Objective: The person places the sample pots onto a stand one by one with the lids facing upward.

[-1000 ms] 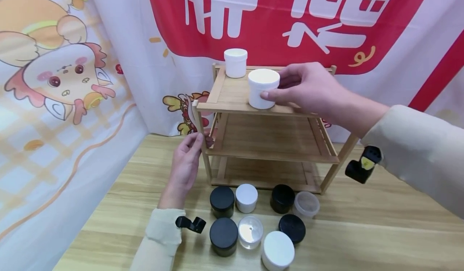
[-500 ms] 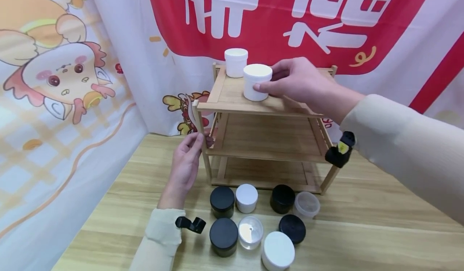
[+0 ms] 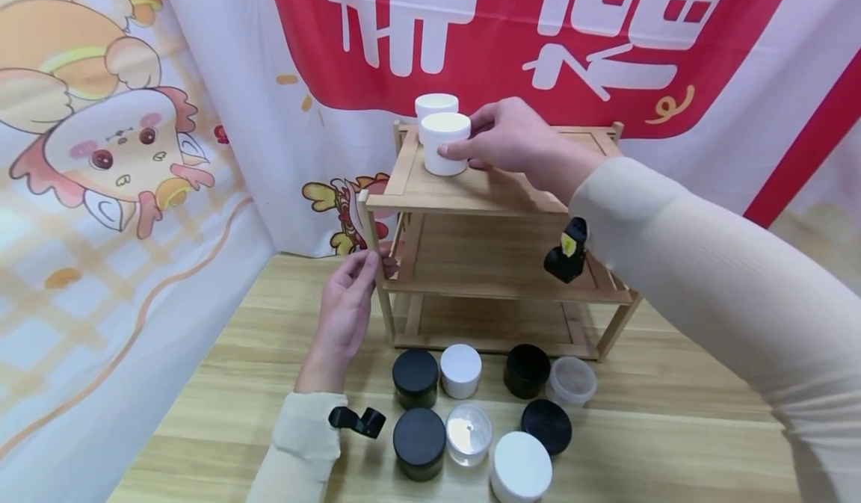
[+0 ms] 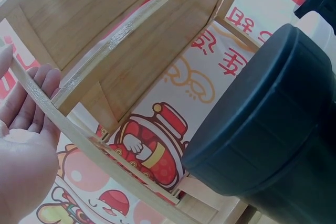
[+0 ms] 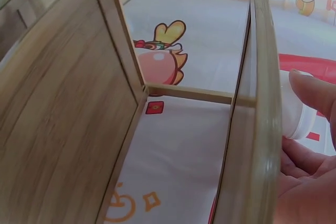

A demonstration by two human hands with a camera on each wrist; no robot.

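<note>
With right hand, pinches a white jar between thumb and fingers, at top left of a wooden rack, just in front of a second white jar; with left hand, holds the front left post with curled fingers. Best, probably, to keep the jar level, clear of its neighbour, while bracing the post. Looks smooth, opaque, upright, flat-lidded; contact with rack unclear.

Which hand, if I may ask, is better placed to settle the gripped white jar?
Probably the right hand: it grips the white jar at the top shelf, while the left hand holds the rack post lower down.
</note>
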